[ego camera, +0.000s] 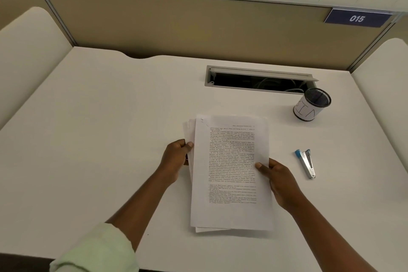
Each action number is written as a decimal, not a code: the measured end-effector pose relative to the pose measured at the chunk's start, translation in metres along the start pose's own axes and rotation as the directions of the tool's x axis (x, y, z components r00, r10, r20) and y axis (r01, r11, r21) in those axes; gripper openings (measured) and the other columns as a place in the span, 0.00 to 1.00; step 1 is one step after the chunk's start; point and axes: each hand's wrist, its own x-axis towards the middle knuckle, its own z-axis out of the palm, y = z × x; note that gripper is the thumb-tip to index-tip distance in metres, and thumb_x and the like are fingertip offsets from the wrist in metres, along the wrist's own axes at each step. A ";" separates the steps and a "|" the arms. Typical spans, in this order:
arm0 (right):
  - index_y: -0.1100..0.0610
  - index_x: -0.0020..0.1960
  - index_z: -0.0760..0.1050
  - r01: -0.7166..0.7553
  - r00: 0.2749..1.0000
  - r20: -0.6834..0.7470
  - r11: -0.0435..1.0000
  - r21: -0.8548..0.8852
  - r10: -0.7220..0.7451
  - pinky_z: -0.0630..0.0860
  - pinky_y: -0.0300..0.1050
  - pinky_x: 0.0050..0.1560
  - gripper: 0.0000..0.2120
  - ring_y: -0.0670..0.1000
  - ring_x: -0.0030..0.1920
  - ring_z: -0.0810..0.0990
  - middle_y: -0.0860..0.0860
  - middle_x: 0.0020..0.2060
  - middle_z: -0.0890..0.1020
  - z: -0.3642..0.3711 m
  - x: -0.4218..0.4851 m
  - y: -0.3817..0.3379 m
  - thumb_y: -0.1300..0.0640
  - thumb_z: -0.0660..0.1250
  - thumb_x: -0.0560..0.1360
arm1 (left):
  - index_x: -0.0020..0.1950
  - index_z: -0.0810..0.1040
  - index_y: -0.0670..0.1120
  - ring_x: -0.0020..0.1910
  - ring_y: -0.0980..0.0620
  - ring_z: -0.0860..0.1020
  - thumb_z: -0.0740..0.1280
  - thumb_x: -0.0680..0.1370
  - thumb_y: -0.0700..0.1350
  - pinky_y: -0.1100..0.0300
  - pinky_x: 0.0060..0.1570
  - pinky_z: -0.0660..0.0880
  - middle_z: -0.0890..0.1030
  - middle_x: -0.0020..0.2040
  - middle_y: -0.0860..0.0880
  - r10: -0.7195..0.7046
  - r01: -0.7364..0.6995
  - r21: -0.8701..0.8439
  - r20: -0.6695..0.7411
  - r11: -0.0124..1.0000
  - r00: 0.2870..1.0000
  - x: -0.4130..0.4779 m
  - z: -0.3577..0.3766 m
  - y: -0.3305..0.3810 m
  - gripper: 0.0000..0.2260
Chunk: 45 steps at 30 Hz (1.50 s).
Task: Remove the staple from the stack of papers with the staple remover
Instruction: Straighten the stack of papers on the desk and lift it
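Note:
A stack of printed white papers is in the middle of the white desk, its sheets slightly fanned at the left and bottom edges. My left hand grips the stack's left edge, thumb on top. My right hand grips the right edge, thumb on the top sheet. Small marks show at the top left corner of the top sheet; I cannot tell if a staple is there. A metal staple remover with a blue end lies on the desk, to the right of my right hand and apart from it.
A black mesh pen cup with a white paper wrap stands at the back right. Behind the papers an open cable slot is cut into the desk. Beige partition walls close in the desk's back and sides.

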 end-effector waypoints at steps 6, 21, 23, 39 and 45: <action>0.54 0.58 0.82 0.022 1.000 -0.019 0.999 -0.041 -0.022 0.82 0.63 0.57 0.10 0.58 0.50 0.87 0.53 0.51 0.88 -0.003 -0.001 -0.001 0.55 0.68 0.79 | 0.52 0.82 0.44 0.49 0.40 0.84 0.63 0.83 0.44 0.46 0.51 0.82 0.86 0.52 0.41 -0.011 0.011 -0.007 0.014 1.000 1.000 0.005 0.003 -0.002 0.08; 0.54 0.56 0.83 -0.081 0.990 -0.113 0.996 0.039 0.085 0.84 0.58 0.51 0.08 0.57 0.45 0.88 0.52 0.46 0.89 0.019 -0.006 0.011 0.55 0.68 0.79 | 0.47 0.81 0.45 0.46 0.45 0.80 0.61 0.83 0.45 0.52 0.49 0.75 0.84 0.49 0.43 -0.113 0.095 -0.197 -0.081 0.976 0.990 0.001 0.021 -0.023 0.10; 0.53 0.55 0.83 -0.066 0.989 -0.133 0.997 -0.026 0.062 0.83 0.59 0.54 0.07 0.56 0.46 0.88 0.51 0.45 0.89 0.012 -0.002 0.011 0.55 0.69 0.79 | 0.48 0.81 0.43 0.45 0.45 0.78 0.62 0.82 0.46 0.51 0.48 0.74 0.82 0.47 0.42 -0.087 0.075 -0.122 -0.096 0.990 0.992 0.004 0.017 -0.024 0.11; 0.52 0.58 0.82 -0.019 0.995 -0.099 0.992 -0.122 0.007 0.84 0.56 0.52 0.10 0.53 0.45 0.88 0.48 0.46 0.89 0.001 -0.002 0.008 0.53 0.69 0.79 | 0.52 0.81 0.49 0.53 0.44 0.83 0.71 0.78 0.47 0.43 0.57 0.80 0.85 0.53 0.46 0.024 -0.025 -0.023 -0.012 0.999 1.000 0.006 0.018 -0.017 0.05; 0.50 0.70 0.71 0.089 0.916 -0.321 0.903 -0.421 -0.240 0.78 0.49 0.58 0.26 0.50 0.55 0.82 0.49 0.61 0.80 0.007 -0.003 0.007 0.47 0.73 0.75 | 0.54 0.82 0.44 0.54 0.41 0.83 0.72 0.77 0.44 0.45 0.56 0.80 0.86 0.52 0.45 0.032 -0.032 -0.050 -0.018 0.998 0.999 0.005 0.016 -0.020 0.07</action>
